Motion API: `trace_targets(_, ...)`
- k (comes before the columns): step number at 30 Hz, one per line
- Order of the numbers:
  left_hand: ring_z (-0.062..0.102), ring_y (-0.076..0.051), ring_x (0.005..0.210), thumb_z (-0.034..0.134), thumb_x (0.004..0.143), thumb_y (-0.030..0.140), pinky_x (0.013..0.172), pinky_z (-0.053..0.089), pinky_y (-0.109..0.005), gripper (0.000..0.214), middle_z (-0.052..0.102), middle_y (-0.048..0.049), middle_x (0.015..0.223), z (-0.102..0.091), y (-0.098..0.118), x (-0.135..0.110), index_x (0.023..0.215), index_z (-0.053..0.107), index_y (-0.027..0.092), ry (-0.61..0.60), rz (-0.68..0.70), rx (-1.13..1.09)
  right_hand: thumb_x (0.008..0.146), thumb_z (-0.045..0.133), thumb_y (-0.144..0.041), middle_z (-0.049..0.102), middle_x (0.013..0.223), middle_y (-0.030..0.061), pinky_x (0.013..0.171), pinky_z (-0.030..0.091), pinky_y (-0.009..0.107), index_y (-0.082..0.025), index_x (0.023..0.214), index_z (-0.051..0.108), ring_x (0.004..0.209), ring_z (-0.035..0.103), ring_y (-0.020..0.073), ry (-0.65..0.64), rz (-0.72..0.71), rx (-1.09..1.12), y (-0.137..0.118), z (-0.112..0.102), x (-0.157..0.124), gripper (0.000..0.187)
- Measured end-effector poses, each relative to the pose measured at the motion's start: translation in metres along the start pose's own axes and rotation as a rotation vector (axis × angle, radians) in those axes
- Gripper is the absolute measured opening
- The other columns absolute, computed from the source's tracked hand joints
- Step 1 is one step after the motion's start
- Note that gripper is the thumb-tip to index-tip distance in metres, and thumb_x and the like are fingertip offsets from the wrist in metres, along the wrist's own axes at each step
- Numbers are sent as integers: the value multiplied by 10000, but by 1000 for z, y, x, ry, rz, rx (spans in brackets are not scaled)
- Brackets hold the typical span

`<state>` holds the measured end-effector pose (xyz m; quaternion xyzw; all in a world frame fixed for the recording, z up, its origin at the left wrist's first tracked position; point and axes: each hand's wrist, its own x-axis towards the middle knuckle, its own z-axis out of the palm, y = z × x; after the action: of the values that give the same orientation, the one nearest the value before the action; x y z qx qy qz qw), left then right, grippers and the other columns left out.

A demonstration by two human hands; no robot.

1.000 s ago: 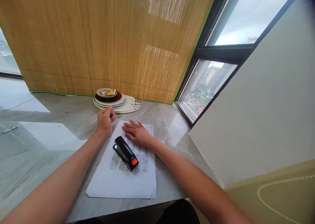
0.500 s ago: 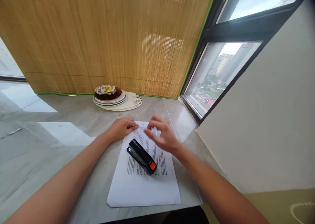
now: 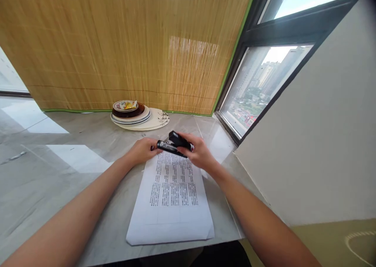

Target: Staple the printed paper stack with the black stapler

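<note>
A black stapler [image 3: 178, 140] is gripped in my right hand [image 3: 200, 153], its jaws apart and pointing left over the top edge of the printed paper sheets [image 3: 172, 222]. Curled at the top left corner of those sheets, my left hand [image 3: 142, 151] is closed on the paper, close to the stapler's front end. The sheets lie flat on the grey marble-look surface, covered with dense lines of print. The stapler hides part of their top edge.
Behind the hands, a stack of plates [image 3: 132, 116] with a small yellow packet [image 3: 131, 105] on top stands by a bamboo blind [image 3: 117, 47]. At right are a dark window frame [image 3: 282, 32] and a white wall [image 3: 317, 149]. The marble surface's [image 3: 105, 255] front edge runs below the paper.
My right hand has taken hold of the stapler, which lay on the printed sheets, and lifted it to their top edge. My left hand remains at the corner.
</note>
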<state>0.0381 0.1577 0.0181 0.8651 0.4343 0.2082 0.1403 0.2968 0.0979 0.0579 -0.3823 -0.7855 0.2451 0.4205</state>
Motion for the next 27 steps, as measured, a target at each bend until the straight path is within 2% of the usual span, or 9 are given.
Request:
trace_targets(2, 562, -163, 611, 652, 868, 396, 570, 309, -278, 214, 677, 12, 673, 0, -1, 1, 748, 722, 233, 10, 1, 8, 884, 689, -243, 736, 1143, 57, 884, 519, 375, -264, 1348, 647, 992, 659, 217, 28, 2, -51, 17, -3, 3, 467)
trace_targets(6, 564, -155, 597, 667, 841, 425, 562, 318, -270, 195, 667, 26, 648, 2, -3, 1, 816, 767, 259, 30, -2, 32, 884, 719, -259, 756, 1112, 48, 918, 505, 383, -283, 1332, 669, 962, 638, 202, -39, 19, -96, 40, -1, 4, 452)
trace_targets(11, 564, -145, 585, 641, 807, 331, 573, 345, -266, 139, 652, 41, 640, 1, -4, 1, 840, 747, 249, 11, -4, -17, 912, 698, -276, 747, 1213, 15, 958, 476, 383, -324, 1348, 652, 1010, 604, 200, -94, -19, -55, 49, 5, 8, 441)
trace_targets(15, 577, -144, 617, 651, 782, 318, 577, 338, -260, 225, 656, 62, 695, -5, 2, -1, 996, 666, 251, -27, 0, -32, 913, 698, -314, 745, 1201, 25, 943, 460, 381, -312, 1347, 657, 1018, 583, 217, -119, -54, 5, 52, 5, 10, 436)
trace_targets(18, 579, -145, 634, 682, 791, 423, 586, 335, -255, 306, 645, 67, 709, -10, 7, -2, 1037, 632, 248, -61, 0, 2, 934, 643, -342, 722, 1217, 28, 949, 436, 394, -317, 1353, 648, 1036, 563, 234, -139, -43, 84, 56, -4, 12, 419)
trace_targets(20, 576, -145, 641, 686, 797, 471, 591, 335, -252, 328, 637, 64, 707, -11, 8, -2, 1031, 644, 243, -89, 4, 10, 929, 575, -292, 706, 1186, 23, 946, 423, 400, -313, 1318, 662, 1006, 553, 234, -154, 10, 165, 60, -13, 14, 400)
trace_targets(23, 561, -138, 638, 692, 796, 483, 592, 340, -246, 345, 637, 58, 710, -9, 5, 0, 1032, 672, 231, -106, -9, -43, 814, 526, -196, 688, 1146, 25, 920, 426, 392, -271, 1221, 700, 983, 554, 231, -222, 117, 337, 68, -22, 15, 449)
trace_targets(27, 529, -124, 616, 719, 785, 470, 587, 349, -238, 356, 636, 50, 719, -4, -2, 2, 1033, 697, 215, -105, -23, -136, 705, 528, -185, 694, 1135, 37, 881, 452, 370, -238, 1162, 714, 1004, 587, 235, -307, 209, 580, 74, -23, 16, 496)
